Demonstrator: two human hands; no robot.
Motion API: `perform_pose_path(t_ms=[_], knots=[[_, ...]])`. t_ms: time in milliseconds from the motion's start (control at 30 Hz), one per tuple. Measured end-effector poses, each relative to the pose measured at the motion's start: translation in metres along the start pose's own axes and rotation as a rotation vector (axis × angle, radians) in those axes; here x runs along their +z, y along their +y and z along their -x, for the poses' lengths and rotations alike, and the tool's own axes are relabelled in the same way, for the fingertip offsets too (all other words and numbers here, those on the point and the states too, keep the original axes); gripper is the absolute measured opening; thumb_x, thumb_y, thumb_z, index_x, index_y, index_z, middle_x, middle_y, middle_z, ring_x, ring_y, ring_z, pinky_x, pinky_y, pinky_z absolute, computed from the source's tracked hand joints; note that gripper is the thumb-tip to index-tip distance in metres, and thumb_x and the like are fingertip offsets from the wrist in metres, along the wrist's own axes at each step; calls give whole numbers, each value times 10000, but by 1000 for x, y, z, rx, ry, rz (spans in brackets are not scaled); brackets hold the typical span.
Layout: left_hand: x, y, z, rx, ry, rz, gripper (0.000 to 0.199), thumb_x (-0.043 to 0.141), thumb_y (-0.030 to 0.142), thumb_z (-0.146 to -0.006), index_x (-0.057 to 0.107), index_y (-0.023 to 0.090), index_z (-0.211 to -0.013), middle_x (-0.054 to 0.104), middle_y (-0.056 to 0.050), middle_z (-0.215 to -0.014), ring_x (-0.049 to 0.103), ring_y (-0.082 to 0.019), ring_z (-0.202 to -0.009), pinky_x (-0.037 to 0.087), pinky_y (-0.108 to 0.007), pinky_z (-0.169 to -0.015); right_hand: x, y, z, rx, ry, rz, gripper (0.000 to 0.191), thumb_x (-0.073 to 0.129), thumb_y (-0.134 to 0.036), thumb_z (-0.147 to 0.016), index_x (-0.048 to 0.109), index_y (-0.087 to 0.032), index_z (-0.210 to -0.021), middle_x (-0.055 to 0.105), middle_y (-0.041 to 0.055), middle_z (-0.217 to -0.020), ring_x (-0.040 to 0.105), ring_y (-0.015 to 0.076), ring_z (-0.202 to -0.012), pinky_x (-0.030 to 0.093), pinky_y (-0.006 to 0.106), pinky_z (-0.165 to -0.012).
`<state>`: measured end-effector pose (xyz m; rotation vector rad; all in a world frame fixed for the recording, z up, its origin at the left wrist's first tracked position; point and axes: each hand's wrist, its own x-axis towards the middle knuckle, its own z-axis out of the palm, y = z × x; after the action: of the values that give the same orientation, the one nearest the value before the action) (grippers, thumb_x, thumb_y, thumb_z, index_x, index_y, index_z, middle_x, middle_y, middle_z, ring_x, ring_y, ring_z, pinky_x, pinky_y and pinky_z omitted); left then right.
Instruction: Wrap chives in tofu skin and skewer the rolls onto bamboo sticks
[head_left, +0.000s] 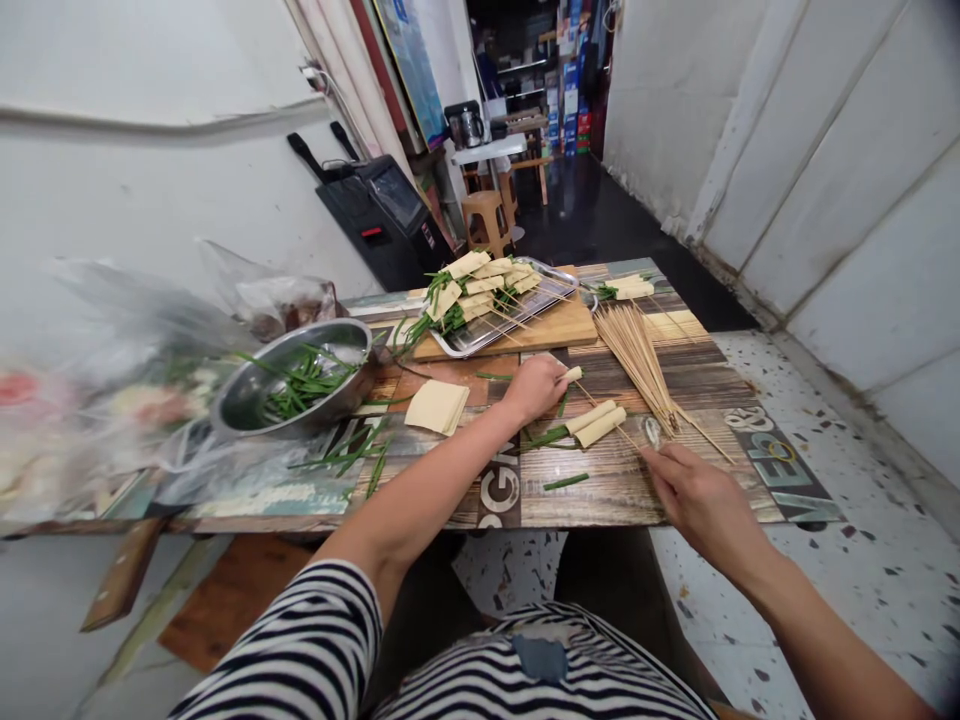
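- Green stalks (311, 385) overhang a metal bowl (227, 405) on the patterned table (585, 505); a knock could spill them.
- Pale square sheets (437, 406) sit stacked near the left forearm, where a careless sweep might scatter them.
- Skewered rolls (480, 285) crowd a metal tray (472, 347); a bump could topple the uppermost.
- The left hand (536, 387) pinches a pale roll (572, 375) between closed fingertips; whether a skewer (631, 440) has entered it is unclear. A slip could prick a finger.
- Two more rolls (596, 424) sit on that skewer, mid-table; overhard pushing could split them.
- Loose skewers (634, 355) fan out beyond the right hand (686, 480), its fingers curled around the held skewer; a jolt might scatter them.
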<state>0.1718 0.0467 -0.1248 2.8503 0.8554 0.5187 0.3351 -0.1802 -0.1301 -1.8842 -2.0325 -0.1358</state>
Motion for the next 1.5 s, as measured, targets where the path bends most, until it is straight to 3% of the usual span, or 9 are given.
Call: perform_pose_path(t_ms=[467,800,1233,1500], knots=[[-1,-1,0,8,4,24,270,496,287,-912,703,167,-788,706,-68,-824,621,-173,-821,453,-280,-767,0,0,5,18,-18,-67,315,370,-236,-951,639,-143,-1088,625,64,-845,591,130,-691,430,232,-583],[-3,1,-1,4,-17,4,259,510,268,-907,702,154,-776,711,-76,-844,628,-178,-833,451,-282,-777,-5,-2,-2,31,-55,-61,336,342,-240,-951,662,-155,-1009,608,57,-814,578,131,-679,402,235,-580],[-3,-2,-1,37,-12,44,301,484,296,-924,697,160,-760,714,-77,-811,630,-182,-784,443,-285,-729,-6,-1,-21,22,-96,-36,312,353,-202,-922,658,-162,-863,571,46,-739,507,124,-614,336,248,-561],[-2,-3,-3,47,-12,62,293,485,276,-916,711,160,-769,727,-71,-820,637,-170,-775,451,-268,-725,3,-1,-46,1,-139,-42,301,358,-138,-908,657,-143,-942,611,66,-823,539,132,-690,363,244,-619]])
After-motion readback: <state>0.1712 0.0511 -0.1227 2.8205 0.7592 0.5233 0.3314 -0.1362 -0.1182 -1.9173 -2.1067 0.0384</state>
